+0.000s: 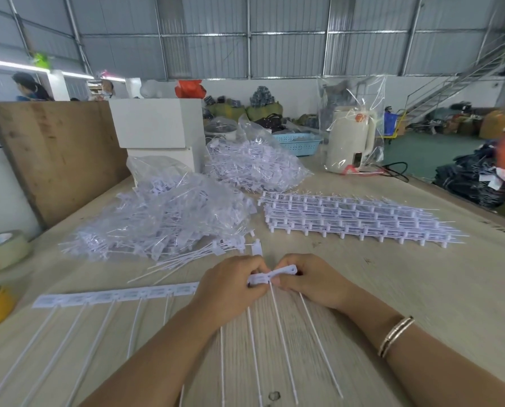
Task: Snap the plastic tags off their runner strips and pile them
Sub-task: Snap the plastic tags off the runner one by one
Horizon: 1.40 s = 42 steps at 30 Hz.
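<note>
Nearby on the wooden table (392, 289), bags of loose tags (169, 212) and a stack of uncut strips (348, 215) lie beyond the work. A runner strip (113, 296) lies flat in front, its thin tails trailing toward the worker. The left hand (227, 292) and right hand (313, 280) both pinch its end tag (274, 276), bending it. Light, brittle-looking plastic likely snaps best held beside the joint.
</note>
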{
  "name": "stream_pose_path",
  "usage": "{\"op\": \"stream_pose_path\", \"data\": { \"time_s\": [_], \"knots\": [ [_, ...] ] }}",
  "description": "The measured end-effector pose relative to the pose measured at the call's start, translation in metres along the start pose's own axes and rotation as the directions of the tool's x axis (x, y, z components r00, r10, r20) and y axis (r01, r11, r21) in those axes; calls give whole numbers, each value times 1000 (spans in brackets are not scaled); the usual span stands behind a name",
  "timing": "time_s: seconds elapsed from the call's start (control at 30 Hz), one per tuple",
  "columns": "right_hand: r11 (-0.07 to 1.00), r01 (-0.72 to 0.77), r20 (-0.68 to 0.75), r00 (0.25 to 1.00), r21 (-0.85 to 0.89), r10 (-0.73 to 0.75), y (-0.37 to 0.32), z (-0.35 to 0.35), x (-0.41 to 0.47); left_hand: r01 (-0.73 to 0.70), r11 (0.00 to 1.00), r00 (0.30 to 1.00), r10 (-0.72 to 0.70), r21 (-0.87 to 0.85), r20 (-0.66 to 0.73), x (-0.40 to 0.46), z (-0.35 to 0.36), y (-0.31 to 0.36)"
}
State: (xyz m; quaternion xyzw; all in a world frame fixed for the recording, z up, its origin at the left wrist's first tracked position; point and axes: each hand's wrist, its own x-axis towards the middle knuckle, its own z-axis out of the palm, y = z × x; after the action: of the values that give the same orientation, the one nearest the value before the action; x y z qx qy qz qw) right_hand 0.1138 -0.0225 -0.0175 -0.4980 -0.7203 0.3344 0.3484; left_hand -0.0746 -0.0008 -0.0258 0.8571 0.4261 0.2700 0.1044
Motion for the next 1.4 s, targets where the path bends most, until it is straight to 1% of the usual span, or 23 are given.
{"op": "stream_pose_path", "data": {
  "time_s": [0.13,0.27,0.37,0.5,0.63,0.8,1.07,1.27,1.4],
  "knots": [
    [1000,-21,-8,1000,2,21,-1,4,0,13,1000,999,-14,26,41,1,0,1],
    [1000,-5,-12,1000,-25,4,-5,7,-1,28,1000,998,-29,10,55,2,-1,-1],
    [999,-2,-32,999,40,3,-6,4,-1,-2,1000,1000,2,-15,13,2,0,-1],
    [993,24,-39,999,119,-20,-6,3,-3,-54,999,998,54,0,-16,1,1,1],
    [984,46,-35,999,171,-41,-6,3,-3,-42,996,999,41,-85,-14,1,1,0],
    [984,59,-25,998,166,-56,-3,2,-1,-38,982,999,32,-187,-38,2,0,0],
    [984,76,-19,997,163,-74,-1,1,-1,-27,970,999,21,-242,-29,2,-1,1],
    [979,87,2,996,183,-89,-2,2,-2,22,954,1000,-21,-300,8,0,-3,0],
    [981,129,-7,992,143,-129,-3,1,-2,27,935,1000,-29,-353,0,0,-5,1]
  ]
}}
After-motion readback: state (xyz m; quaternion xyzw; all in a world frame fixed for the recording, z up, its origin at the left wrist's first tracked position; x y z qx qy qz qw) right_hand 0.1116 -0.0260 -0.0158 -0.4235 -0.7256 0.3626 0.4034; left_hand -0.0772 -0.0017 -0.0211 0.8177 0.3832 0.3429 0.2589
